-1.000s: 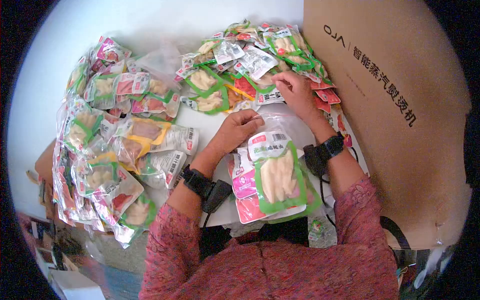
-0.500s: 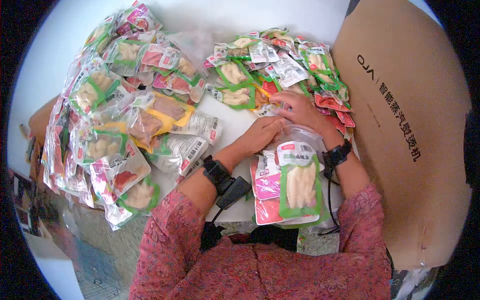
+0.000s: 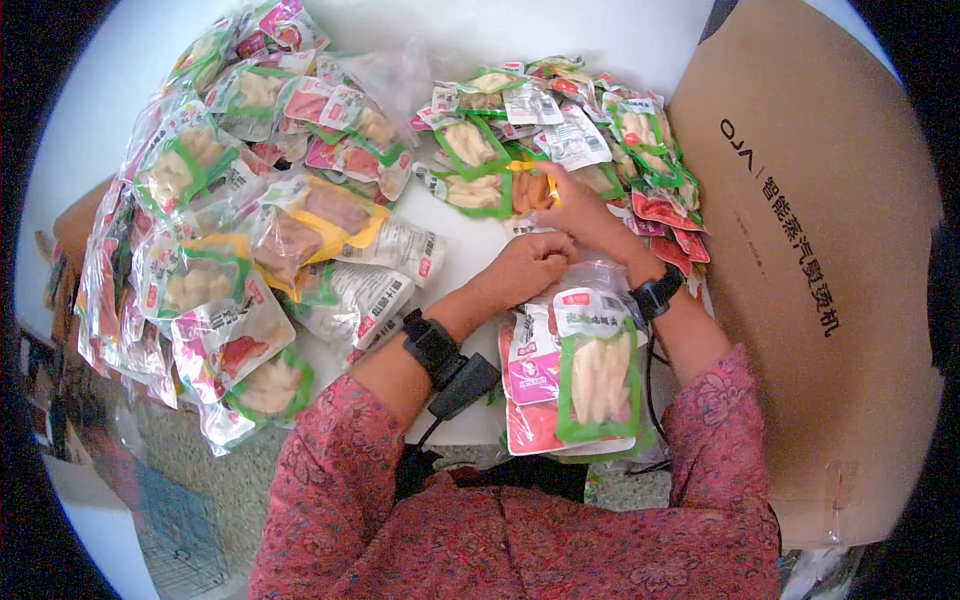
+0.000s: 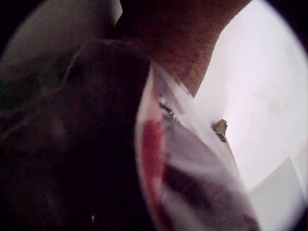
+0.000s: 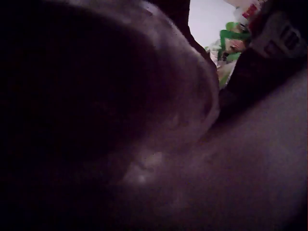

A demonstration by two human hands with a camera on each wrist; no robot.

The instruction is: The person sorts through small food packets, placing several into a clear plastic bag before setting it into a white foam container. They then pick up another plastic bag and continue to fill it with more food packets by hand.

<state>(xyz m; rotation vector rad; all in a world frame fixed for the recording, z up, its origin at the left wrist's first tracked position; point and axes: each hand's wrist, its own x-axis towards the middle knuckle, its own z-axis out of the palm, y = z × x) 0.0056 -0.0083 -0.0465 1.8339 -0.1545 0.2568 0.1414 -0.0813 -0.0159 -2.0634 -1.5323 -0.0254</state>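
Observation:
My left hand (image 3: 525, 268) has its fingers curled at the top of a clear plastic bag (image 3: 600, 272), gripping the bag's edge. Inside the bag stand several flat food packets; a green-edged packet (image 3: 600, 375) of pale pieces faces me, beside pink and red packets (image 3: 532, 375). My right hand (image 3: 590, 215) reaches past the bag's mouth and pinches the right edge of a yellow-edged packet (image 3: 530, 190) with brown contents. The left wrist view has a red and white packet edge (image 4: 153, 154) behind clear film. Dark film mostly blocks the right wrist view.
Loose packets lie in a pile (image 3: 575, 135) at the back right. Filled clear bags of packets (image 3: 250, 220) crowd the left of the white table (image 3: 465, 245). A large cardboard box (image 3: 800, 300) stands along the right side.
My right hand went from above the pile down to the bag's top, then out to the yellow-edged packet. The left hand stays at the bag. The head view has shifted.

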